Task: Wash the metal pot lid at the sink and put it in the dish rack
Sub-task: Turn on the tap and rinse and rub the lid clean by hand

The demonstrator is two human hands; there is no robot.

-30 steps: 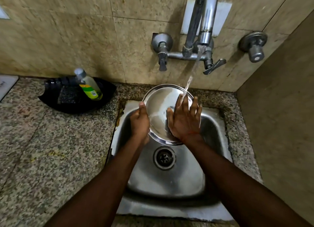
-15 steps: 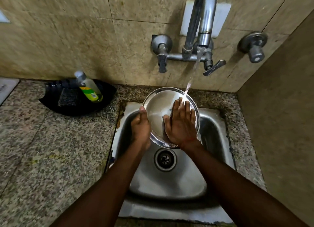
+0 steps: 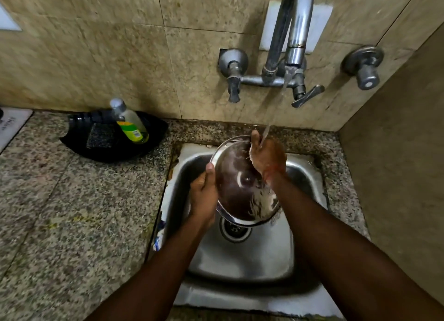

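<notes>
A speckled granite counter (image 3: 72, 219) is seen spread across the left and around a steel sink (image 3: 245, 255) set into the corner, with beige tiled wall (image 3: 120, 56) behind and to the right. A wall-mounted tap (image 3: 292, 32) is fixed above the sink, and a thin stream of water (image 3: 276, 104) is seen falling from its spout. A black tray (image 3: 113, 152) is placed on the counter against the wall, left of the sink; a dark scrub pad (image 3: 101, 135) and a clear bottle with a green and yellow label (image 3: 131, 123) are lying in it, the bottle tilted. The metal pot lid (image 3: 237, 191) is held tilted over the sink basin, above the drain (image 3: 234, 229), its lower right part streaked with running water. The lid's left rim is gripped by the left hand (image 3: 203, 195), whose fingers are closed around the edge with the thumb pressed on the near face. The right hand (image 3: 266, 155) is laid on the lid's upper right part, directly under the stream, its fingers only slightly curled and spread against the metal; whether the rim is clasped there cannot be told. A reddish thread (image 3: 274, 170) is worn at the right wrist. 1 separate round valve (image 3: 364, 66) is mounted on the wall right of the tap.
</notes>
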